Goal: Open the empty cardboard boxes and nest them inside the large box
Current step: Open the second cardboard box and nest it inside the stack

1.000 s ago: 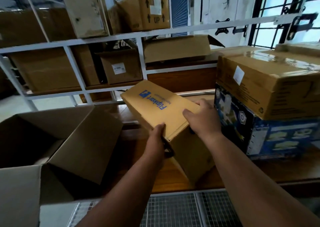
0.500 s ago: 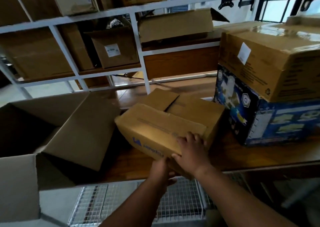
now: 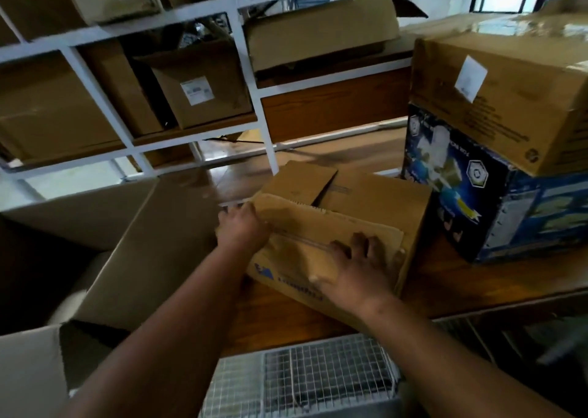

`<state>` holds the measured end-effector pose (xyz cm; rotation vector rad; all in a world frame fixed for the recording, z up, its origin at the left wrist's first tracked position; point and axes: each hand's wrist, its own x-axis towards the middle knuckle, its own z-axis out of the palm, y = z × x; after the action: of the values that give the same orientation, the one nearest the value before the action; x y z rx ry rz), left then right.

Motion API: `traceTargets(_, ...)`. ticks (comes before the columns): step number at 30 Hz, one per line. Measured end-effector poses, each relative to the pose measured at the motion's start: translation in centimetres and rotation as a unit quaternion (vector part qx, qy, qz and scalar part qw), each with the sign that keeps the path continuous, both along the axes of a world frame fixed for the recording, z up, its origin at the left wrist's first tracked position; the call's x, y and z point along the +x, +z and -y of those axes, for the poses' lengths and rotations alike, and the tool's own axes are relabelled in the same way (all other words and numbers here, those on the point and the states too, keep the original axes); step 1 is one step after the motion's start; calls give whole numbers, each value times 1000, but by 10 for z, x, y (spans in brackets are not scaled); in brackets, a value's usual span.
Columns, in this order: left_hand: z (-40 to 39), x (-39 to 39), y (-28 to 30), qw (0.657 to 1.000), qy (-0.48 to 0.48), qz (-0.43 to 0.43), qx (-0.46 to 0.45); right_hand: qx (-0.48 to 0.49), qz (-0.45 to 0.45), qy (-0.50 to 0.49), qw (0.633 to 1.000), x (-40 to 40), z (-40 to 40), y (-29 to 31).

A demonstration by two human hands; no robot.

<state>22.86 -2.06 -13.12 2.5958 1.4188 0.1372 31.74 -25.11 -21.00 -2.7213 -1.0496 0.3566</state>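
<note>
Both forearms are extended forward. The left hand (image 3: 243,230) is curled over an edge. The right hand (image 3: 358,266) is laid palm-down, fingers spread.

Two bare forearms enter from the lower edge of the head view. No sleeve, cuff or glove shows on either arm up to the frame edge. Left hand (image 3: 243,230): bare, no ring, watch or band visible. Right hand (image 3: 356,268): bare, wrist uncovered, no jewellery visible. Motion blur softens finer detail on both hands.
</note>
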Motion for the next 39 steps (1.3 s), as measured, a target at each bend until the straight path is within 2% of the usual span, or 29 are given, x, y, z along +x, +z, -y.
traceTargets(2,-34,5,-4,998,29,0,-52,6,22,-3,1000,0,3,-7)
traceTargets(4,-53,5,-16,993,19,-7,-120,6,29,2,1000,1,5,-5)
traceTargets(6,-60,9,-43,985,35,-24,-167,-10,31,9,999,7,11,0)
traceTargets(9,-49,8,-72,983,127,24,-129,-24,63,38,997,26,18,6)
traceTargets(12,-10,-14,-61,979,171,29,-103,-31,79,89,992,52,33,13)
traceTargets(18,51,-69,-61,975,202,-22,-88,3,47,192,980,93,46,17)
traceTargets(23,73,-90,-60,974,197,-88,-69,-34,44,181,982,99,30,26)
traceTargets(25,68,-86,-57,984,139,-106,-28,-53,55,153,985,96,21,32)
traceTargets(27,58,-76,-56,996,1,-80,31,-61,62,132,987,94,8,44)
traceTargets(28,53,-69,-54,994,-88,-61,32,-67,58,133,987,93,0,51)
traceTargets(30,49,-55,-52,965,-255,-67,-9,-87,32,170,981,92,-16,60)
traceTargets(31,46,-47,-53,946,-309,-92,-27,-100,21,195,976,92,-24,63)
traceTargets(33,36,-31,-58,930,-345,-118,-40,-129,9,222,966,94,-38,63)
traceTargets(35,24,-18,-62,932,-338,-124,-38,-143,20,217,965,95,-49,60)
traceTargets(39,18,-1,-46,934,-319,-157,-48,-130,106,189,967,86,-61,71)
